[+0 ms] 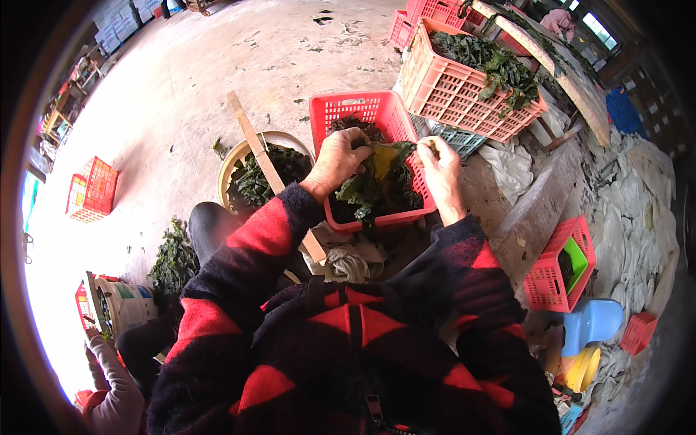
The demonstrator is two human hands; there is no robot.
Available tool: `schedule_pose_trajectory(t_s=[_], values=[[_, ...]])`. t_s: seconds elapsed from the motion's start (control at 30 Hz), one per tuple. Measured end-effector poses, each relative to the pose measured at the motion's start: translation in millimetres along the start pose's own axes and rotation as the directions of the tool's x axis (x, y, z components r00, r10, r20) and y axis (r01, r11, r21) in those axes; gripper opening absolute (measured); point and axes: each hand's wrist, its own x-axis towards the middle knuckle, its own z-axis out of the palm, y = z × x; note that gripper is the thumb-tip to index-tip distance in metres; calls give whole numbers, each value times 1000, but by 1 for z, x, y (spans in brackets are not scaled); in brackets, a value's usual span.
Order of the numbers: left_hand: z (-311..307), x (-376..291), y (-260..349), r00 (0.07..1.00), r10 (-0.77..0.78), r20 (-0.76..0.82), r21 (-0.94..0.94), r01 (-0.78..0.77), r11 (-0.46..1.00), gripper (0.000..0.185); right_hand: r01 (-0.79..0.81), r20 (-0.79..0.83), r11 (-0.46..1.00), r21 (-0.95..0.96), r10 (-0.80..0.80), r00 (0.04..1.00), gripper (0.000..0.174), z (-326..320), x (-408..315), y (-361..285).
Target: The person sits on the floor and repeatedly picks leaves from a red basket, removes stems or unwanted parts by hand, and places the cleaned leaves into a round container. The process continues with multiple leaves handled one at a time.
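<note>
A piece of dark green, leafy seaweed [361, 190] with a yellowish, light-lit part hangs between my two hands. My left hand [340, 157] pinches its left side, thumb and fingers closed together. On the other side, my right hand [439, 166] grips the upper right edge with curled fingers. Both hands are above a red plastic basket [359, 100], which holds more dark leaves and a brownish clump [356, 126] at its far end. A round tub [224, 182] of dark leaves stands left of the basket, with a wooden slat [261, 157] lying across it.
An orange crate [446, 81] heaped with leaves stands at the upper right. Below it lies white sheeting [508, 166]. A red basket [544, 277] and a blue plastic stool [590, 326] are at right. A leaf pile [174, 258] lies at left, near another person's arm [111, 367].
</note>
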Motion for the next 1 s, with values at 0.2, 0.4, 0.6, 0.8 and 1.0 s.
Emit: schedule_pose_trajectory(t_s=[0.2, 0.4, 0.6, 0.8, 1.0], values=[[4, 2, -5, 1000, -17, -10, -49, 17, 999, 13, -136, 119, 988, 68, 127, 985, 22, 2, -23, -24], [0, -1, -3, 990, -138, 21, -232, 139, 963, 13, 403, 172, 820, -408, -364, 915, 36, 30, -56, -10], [2, -4, -6, 968, -237, 76, -372, 248, 895, 15, 359, 229, 789, -498, -280, 932, 24, 40, -66, 4], [14, -2, -13, 970, -243, 20, -470, 224, 854, 17, 351, 188, 826, -440, -297, 936, 18, 52, -60, 27], [0, -2, -15, 993, -121, 8, -170, 121, 978, 16, 353, 201, 830, -433, -292, 935, 15, 12, -29, -5]])
